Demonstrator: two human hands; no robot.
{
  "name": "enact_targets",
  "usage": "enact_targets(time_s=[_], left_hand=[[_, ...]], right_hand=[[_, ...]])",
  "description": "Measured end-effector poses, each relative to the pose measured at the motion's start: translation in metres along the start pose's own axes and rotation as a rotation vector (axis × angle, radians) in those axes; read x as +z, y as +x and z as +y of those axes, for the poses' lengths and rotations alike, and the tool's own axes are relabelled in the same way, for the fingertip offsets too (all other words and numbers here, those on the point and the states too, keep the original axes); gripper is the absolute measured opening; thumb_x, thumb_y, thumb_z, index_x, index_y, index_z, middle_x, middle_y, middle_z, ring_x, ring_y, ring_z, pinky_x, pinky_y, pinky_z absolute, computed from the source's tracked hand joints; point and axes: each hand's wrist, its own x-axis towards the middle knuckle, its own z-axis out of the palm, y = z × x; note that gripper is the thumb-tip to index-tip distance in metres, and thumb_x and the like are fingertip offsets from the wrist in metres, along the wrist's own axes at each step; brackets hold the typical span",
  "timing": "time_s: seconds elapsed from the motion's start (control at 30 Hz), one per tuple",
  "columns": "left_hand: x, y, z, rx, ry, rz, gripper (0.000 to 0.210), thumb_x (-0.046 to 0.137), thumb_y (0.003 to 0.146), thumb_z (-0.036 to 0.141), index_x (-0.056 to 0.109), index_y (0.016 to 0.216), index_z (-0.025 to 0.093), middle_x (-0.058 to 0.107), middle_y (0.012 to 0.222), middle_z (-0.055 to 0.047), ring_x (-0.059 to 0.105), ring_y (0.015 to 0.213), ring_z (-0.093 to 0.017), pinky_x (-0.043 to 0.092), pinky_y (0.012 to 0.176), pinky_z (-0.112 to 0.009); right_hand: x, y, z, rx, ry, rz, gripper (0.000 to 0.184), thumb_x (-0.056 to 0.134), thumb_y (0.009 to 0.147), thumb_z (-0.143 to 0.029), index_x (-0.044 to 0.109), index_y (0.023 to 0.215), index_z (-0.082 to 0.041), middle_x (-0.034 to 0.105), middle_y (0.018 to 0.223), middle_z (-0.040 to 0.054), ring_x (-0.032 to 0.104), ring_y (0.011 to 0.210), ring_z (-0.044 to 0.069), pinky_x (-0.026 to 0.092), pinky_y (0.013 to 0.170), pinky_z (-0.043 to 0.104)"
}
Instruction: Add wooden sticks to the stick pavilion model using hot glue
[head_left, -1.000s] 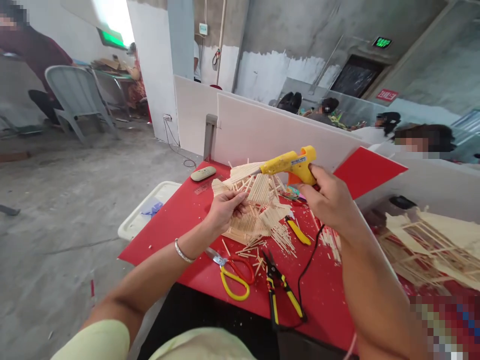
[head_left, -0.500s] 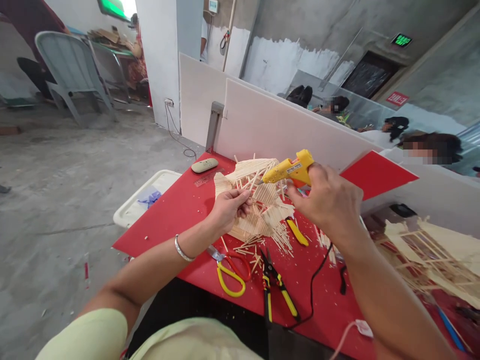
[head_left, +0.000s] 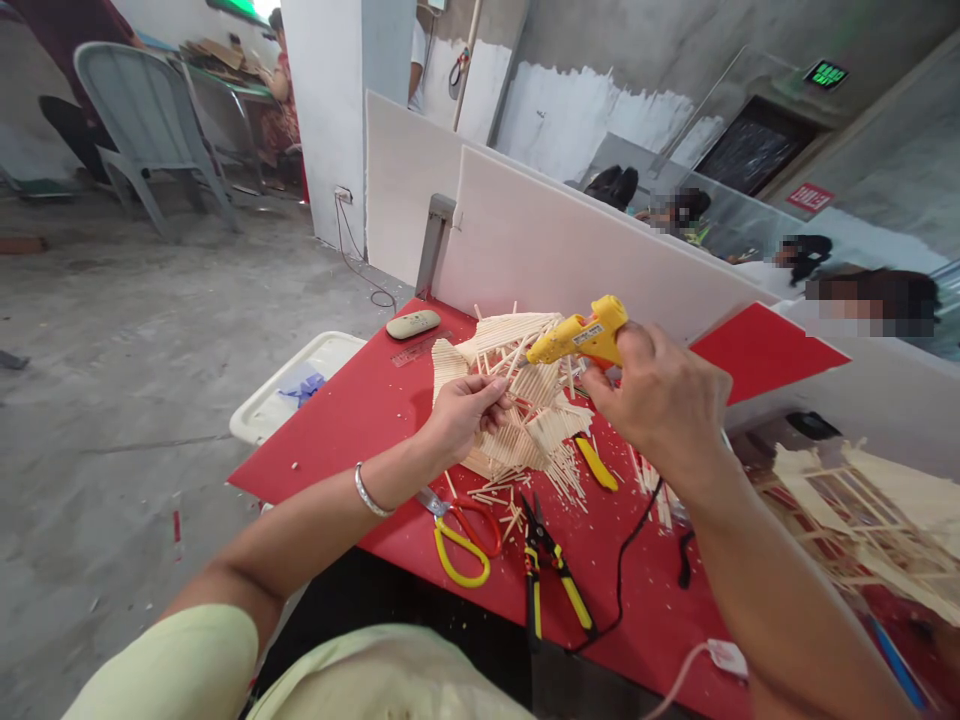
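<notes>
My right hand point(head_left: 660, 390) is wrapped round a yellow glue gun point(head_left: 574, 335), its nozzle pointing down and left. Close to that nozzle, my left hand point(head_left: 469, 410) pinches something too small to make out, perhaps a stick end. Beneath and behind both hands lies a model built of thin wooden sticks point(head_left: 517, 335), with ridged panels and an open lattice; my left hand hides part of it. Loose cut sticks point(head_left: 566, 475) are spread along its near side. Yellow-handled pliers point(head_left: 596, 462) lie at its right.
Scissors with red and yellow handles point(head_left: 461, 555) and black-and-yellow cutters point(head_left: 551, 570) lie at the near edge of the red table point(head_left: 330, 440). A black cord point(head_left: 626, 560) trails below my right hand. Another stick model point(head_left: 862, 520) stands at right. White boards point(head_left: 585, 240) rise behind.
My view has shifted slightly. Both hands keep nearly the same pose over the stick model, with the glue gun nozzle still beside my left fingertips.
</notes>
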Motion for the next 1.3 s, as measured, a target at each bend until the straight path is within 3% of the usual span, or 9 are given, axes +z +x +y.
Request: enact_targets(time_s=[0.57, 0.9, 1.3], left_hand=[[0.002, -0.001, 0.003, 0.000, -0.001, 0.021, 0.025, 0.077, 0.077, 0.032, 0.064, 0.071, 0.012, 0.066, 0.063, -0.002, 0.055, 0.045, -0.005, 0.036, 0.038, -0.016], [-0.005, -0.027, 0.002, 0.160, 0.107, 0.156, 0.029, 0.080, 0.070, 0.034, 0.067, 0.079, 0.009, 0.065, 0.061, -0.002, 0.057, 0.041, -0.009, 0.042, 0.035, -0.020], [-0.010, -0.024, 0.002, 0.241, 0.184, 0.163, 0.028, 0.078, 0.071, 0.031, 0.069, 0.084, 0.008, 0.065, 0.060, -0.003, 0.057, 0.043, -0.010, 0.040, 0.037, -0.020]], right_hand=[[0.004, -0.003, 0.003, -0.017, 0.009, 0.069, 0.030, 0.047, 0.088, -0.041, 0.059, 0.098, -0.015, 0.059, 0.080, 0.0069, 0.045, 0.066, 0.015, 0.015, 0.056, 0.031], [0.001, -0.003, 0.006, 0.023, -0.001, 0.108, 0.033, 0.047, 0.087, -0.042, 0.058, 0.102, -0.014, 0.058, 0.081, 0.0067, 0.042, 0.064, 0.015, 0.015, 0.056, 0.031], [-0.001, -0.002, 0.005, 0.038, -0.007, 0.134, 0.033, 0.047, 0.088, -0.043, 0.057, 0.102, -0.015, 0.059, 0.082, 0.0071, 0.043, 0.065, 0.015, 0.015, 0.056, 0.031]])
